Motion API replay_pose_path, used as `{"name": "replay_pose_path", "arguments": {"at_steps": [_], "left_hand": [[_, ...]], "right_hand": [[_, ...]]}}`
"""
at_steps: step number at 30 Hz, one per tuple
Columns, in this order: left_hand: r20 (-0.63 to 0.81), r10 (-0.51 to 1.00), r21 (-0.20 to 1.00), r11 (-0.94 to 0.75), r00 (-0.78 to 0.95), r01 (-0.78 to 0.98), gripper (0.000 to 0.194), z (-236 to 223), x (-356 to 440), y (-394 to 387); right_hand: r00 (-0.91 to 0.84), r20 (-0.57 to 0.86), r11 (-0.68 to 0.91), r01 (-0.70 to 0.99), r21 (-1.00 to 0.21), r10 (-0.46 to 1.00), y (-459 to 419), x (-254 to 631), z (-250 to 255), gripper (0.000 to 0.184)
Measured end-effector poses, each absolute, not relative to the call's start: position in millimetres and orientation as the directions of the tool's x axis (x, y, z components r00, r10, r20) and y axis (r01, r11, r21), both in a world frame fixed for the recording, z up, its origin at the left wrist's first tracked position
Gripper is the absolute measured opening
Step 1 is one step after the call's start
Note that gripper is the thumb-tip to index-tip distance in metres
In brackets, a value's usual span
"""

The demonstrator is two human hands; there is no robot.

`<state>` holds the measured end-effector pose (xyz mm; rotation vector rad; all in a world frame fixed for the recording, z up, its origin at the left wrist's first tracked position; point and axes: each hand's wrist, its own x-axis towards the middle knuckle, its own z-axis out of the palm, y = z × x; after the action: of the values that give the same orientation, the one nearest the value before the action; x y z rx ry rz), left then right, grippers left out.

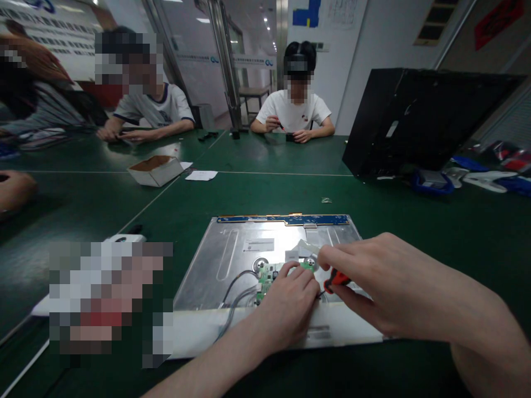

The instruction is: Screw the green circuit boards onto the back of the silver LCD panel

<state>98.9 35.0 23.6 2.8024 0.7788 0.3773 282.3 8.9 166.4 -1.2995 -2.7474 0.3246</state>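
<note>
A flat metal display panel (209, 260) lies on the table with its back up. Near its middle is a green circuit board (267, 272) with grey and black cables running off its left side. My left hand (292, 298) presses over the right part of this board, fingers bent and close together. My right hand (373, 276) grips a red-and-black screwdriver (337, 279), whose shaft points left toward my left fingertips. The screwdriver's tip is hidden beside the left hand. A clear film piece (307, 247) stands up near the board's top edge.
A large black monitor housing (415, 121) stands at the back right, beside blue trays (431, 182). An open white box (155, 169) and a paper slip (201, 175) lie further back. Two people sit across the green table (257, 193). Items at left are pixelated.
</note>
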Motion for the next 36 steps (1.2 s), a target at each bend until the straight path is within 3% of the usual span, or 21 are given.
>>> {"name": "replay_pose_path", "arguments": {"at_steps": [7,13,19,36], "left_hand": [[0.199,0.520,0.244,-0.847,0.831,0.472,0.023,21,100,36],[0.216,0.528,0.252,-0.843,0.821,0.476,0.020,23,100,35],[0.214,0.523,0.251,-0.846,0.825,0.471,0.015,25,100,35],[0.205,0.528,0.240,-0.843,0.824,0.481,0.011,33,100,33]], "right_hand": [[-0.632,0.011,0.623,0.762,-0.177,0.775,11,281,165,0.007],[-0.644,0.003,0.629,0.746,-0.218,0.765,12,282,167,0.009],[-0.640,0.012,0.635,0.759,-0.148,0.768,13,281,166,0.007],[-0.622,0.033,0.617,0.766,-0.177,0.782,13,291,170,0.006]]}}
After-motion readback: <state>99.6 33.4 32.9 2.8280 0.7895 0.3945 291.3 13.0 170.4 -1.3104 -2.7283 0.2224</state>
